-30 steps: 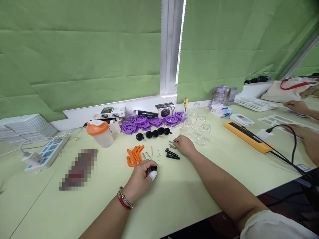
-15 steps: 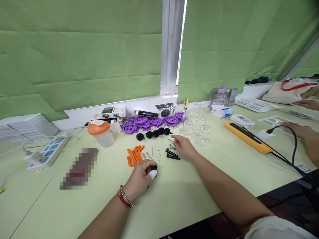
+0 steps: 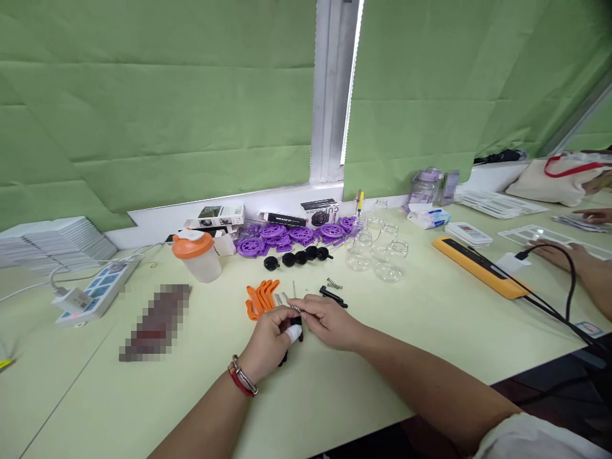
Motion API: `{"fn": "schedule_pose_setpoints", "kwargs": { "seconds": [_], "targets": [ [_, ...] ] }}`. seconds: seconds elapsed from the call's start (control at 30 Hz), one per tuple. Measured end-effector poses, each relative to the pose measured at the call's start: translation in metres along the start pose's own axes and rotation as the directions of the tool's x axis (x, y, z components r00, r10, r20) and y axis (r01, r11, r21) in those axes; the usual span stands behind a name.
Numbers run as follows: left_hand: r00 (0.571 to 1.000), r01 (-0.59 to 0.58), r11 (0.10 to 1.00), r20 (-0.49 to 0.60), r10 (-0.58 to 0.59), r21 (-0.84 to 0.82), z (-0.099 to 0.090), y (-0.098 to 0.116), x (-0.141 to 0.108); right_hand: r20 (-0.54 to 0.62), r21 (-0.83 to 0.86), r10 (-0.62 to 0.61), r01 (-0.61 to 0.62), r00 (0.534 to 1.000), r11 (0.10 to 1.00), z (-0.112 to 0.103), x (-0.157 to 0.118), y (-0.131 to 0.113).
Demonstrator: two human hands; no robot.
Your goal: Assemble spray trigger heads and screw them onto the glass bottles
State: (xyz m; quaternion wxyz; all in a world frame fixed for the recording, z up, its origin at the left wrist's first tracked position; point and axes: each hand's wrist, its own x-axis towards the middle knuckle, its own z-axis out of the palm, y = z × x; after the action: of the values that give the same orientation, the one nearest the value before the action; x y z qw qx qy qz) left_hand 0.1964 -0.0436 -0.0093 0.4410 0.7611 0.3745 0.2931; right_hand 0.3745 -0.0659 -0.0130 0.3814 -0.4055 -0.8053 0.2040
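Note:
My left hand [image 3: 275, 331], its thumb wrapped in white, is closed around a small black plastic part [image 3: 296, 321]. Against that part's top, my right hand [image 3: 329, 322] pinches a small metal spring [image 3: 296, 308], mostly covered by the fingertips. Orange curved handles [image 3: 262, 298] and a few metal pins [image 3: 282, 298] lie just beyond my hands. Black rod-shaped pieces [image 3: 333, 296] rest past my right hand, with loose springs [image 3: 333, 284] behind them. Farther back sits a row of round black parts [image 3: 300, 257].
Purple wheel-like parts [image 3: 301, 236] and small boxes line the wall. Clear glass jars [image 3: 388, 271] stand right of them. An orange-lidded shaker cup [image 3: 196, 255] and a white power strip [image 3: 100, 293] are at left. A yellow power strip [image 3: 478, 268] lies near a co-worker's hands [image 3: 559, 252].
My right hand has come back from the loose springs to my left hand, now with a spring in its fingers. My left hand has stayed around the black part.

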Motion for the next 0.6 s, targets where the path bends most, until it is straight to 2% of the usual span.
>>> {"fn": "schedule_pose_setpoints", "kwargs": {
  "seconds": [0.1,0.2,0.3,0.6],
  "targets": [
    [1.000,-0.002,1.000,-0.002,0.002,-0.006,0.001,0.001,-0.001,0.014,-0.006,0.028,-0.028,1.000,1.000,-0.003,0.000,-0.001],
    [1.000,-0.002,1.000,-0.020,0.002,0.001,0.001,0.003,-0.001,-0.033,0.124,0.125,-0.120,0.992,0.985,-0.002,-0.001,-0.002],
    [0.999,-0.009,1.000,-0.036,0.010,0.012,0.002,0.004,-0.001,-0.099,0.236,0.165,-0.138,0.981,0.962,0.000,-0.002,-0.003],
    [0.999,-0.005,1.000,-0.051,0.005,-0.009,0.004,0.012,-0.002,-0.133,0.137,0.107,-0.089,0.985,0.987,0.003,-0.002,-0.004]
  ]
}}
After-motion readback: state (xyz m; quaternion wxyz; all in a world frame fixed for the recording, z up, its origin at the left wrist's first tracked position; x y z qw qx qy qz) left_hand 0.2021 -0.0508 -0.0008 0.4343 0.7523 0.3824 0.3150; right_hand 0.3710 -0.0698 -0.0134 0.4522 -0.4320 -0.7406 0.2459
